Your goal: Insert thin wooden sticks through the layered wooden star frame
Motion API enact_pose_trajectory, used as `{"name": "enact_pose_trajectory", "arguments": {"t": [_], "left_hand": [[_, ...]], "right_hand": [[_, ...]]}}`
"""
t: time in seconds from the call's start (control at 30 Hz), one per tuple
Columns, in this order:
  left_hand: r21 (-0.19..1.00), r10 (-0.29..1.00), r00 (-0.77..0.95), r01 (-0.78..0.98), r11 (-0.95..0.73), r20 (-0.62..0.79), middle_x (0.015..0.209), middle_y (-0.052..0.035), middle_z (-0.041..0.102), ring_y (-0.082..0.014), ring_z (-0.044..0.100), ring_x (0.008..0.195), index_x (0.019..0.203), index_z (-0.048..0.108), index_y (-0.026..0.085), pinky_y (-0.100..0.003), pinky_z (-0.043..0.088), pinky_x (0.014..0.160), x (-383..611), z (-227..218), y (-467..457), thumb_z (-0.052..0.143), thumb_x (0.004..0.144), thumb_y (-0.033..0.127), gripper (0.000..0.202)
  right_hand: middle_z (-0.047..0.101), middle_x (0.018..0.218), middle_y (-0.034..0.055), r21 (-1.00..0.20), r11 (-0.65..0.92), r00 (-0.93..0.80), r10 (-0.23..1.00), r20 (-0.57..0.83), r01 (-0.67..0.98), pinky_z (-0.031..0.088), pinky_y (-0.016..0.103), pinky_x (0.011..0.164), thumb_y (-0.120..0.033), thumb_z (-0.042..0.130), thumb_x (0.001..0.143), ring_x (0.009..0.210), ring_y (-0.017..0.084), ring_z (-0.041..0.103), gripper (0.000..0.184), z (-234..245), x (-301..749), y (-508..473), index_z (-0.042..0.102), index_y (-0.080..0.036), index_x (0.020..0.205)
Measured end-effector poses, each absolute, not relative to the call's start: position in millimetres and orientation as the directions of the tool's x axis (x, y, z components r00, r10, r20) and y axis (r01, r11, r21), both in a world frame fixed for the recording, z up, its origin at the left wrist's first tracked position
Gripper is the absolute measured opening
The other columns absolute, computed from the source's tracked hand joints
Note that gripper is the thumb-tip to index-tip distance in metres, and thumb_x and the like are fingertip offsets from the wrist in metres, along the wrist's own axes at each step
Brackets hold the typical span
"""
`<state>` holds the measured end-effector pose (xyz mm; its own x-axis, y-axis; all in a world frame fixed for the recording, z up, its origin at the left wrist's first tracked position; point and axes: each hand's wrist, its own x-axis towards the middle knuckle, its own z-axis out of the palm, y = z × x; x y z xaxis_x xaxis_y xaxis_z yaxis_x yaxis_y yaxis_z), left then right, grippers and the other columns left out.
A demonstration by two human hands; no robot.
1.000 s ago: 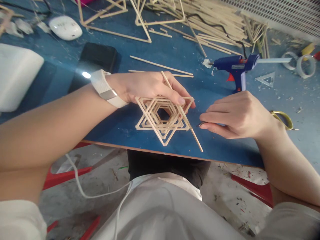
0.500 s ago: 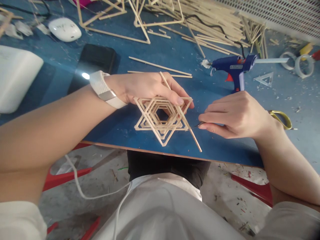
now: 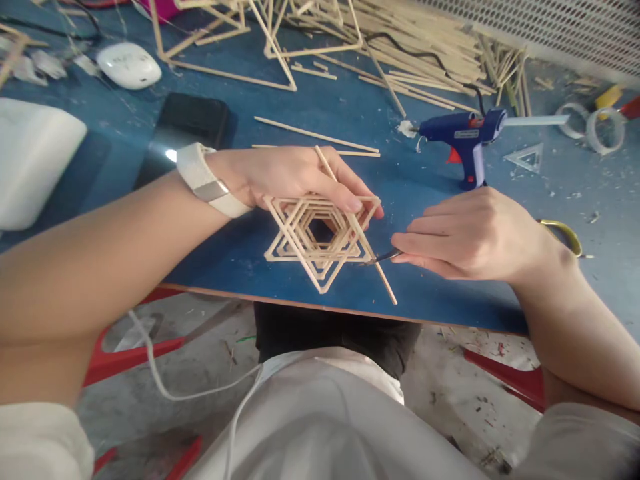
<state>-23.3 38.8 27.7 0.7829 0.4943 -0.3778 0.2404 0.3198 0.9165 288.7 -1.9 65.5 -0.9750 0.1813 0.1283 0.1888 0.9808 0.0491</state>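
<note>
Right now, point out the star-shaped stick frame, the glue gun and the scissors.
star-shaped stick frame [image 3: 320, 243]: head view, on its lower nested sticks.
glue gun [image 3: 463, 130]: head view, on the blue body.
scissors [image 3: 567, 235]: head view, on the gold handle loop behind the right wrist.

- Two hands on the table: left hand [image 3: 290, 175] and right hand [image 3: 473, 232], one wristband [image 3: 207, 180] on the left.
- One star-shaped stick frame [image 3: 315, 239] under the left fingers.
- One long stick [image 3: 356, 225] across the frame, pinned by the left hand.
- One pair of scissors [image 3: 565, 235] in the right hand, blades at the stick.
- One blue glue gun [image 3: 463, 137], just beyond the right hand.
- Two loose sticks [image 3: 315, 135] just beyond the left hand.
- Two tape rolls [image 3: 607, 127], far right of the right hand; perhaps a third, blurred.
- One white oval device [image 3: 129, 65] and one black box [image 3: 193, 120], beyond the left wrist.
- One stick pile [image 3: 425, 50], uncountable, far beyond both hands.
</note>
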Motion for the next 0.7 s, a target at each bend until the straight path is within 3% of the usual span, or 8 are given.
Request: {"name": "enact_pose_trajectory", "arguments": {"t": [0.1,0.27,0.47,0.6,0.7], "left_hand": [[0.912,0.489,0.781,0.253,0.322,-0.389,0.108,-0.0048,0.089,-0.0203,0.086,0.092,0.119,0.09,0.023,-0.028,0.069,0.08,-23.1,29.1,39.2,0.089,0.092,0.04,0.032],[0.916,0.465,0.801,0.25,0.313,-0.377,0.11,-0.0019,0.09,-0.024,0.087,0.102,0.12,0.091,0.033,-0.031,0.068,0.09,-23.8,26.7,40.2,0.091,0.089,0.049,0.035],[0.914,0.476,0.796,0.23,0.333,-0.374,0.107,-0.0043,0.09,-0.0227,0.086,0.095,0.119,0.091,0.024,-0.029,0.069,0.083,-22.9,27.5,40.5,0.089,0.092,0.039,0.031],[0.918,0.456,0.809,0.245,0.311,-0.37,0.112,-0.0039,0.09,-0.0274,0.086,0.108,0.119,0.091,0.031,-0.032,0.07,0.088,-23.1,26.8,41.4,0.091,0.089,0.046,0.034],[0.931,0.446,0.829,0.226,0.287,-0.339,0.114,-0.0017,0.09,-0.0268,0.086,0.106,0.116,0.092,0.038,-0.032,0.07,0.087,-23.4,25.4,41.5,0.092,0.086,0.051,0.033]], "right_hand": [[0.067,0.078,-0.002,0.059,0.98,-0.976,0.182,0.12,0.191,0.03,0.035,0.062,-0.045,0.052,0.122,0.065,0.014,0.051,0.035,65.0,287.8,-1.5,0.071,-0.023,0.102],[0.066,0.077,-0.0024,0.101,0.979,-0.971,0.154,0.185,0.175,0.035,0.037,0.061,-0.04,0.066,0.117,0.066,0.016,0.051,0.026,63.6,283.4,-5.8,0.074,-0.022,0.101],[0.062,0.074,-0.0025,0.13,0.978,-0.969,0.136,0.208,0.165,0.037,0.039,0.059,-0.039,0.071,0.114,0.065,0.018,0.048,0.025,64.8,280.7,-8.7,0.076,-0.021,0.097],[0.057,0.073,-0.0023,0.129,0.978,-0.972,0.137,0.193,0.164,0.037,0.039,0.058,-0.037,0.068,0.115,0.065,0.019,0.047,0.027,68.3,280.8,-8.8,0.076,-0.021,0.095],[0.055,0.072,-0.0023,0.117,0.981,-0.974,0.135,0.182,0.158,0.036,0.039,0.059,-0.036,0.066,0.116,0.065,0.018,0.047,0.028,70.5,280.3,-8.9,0.075,-0.021,0.094]]}}
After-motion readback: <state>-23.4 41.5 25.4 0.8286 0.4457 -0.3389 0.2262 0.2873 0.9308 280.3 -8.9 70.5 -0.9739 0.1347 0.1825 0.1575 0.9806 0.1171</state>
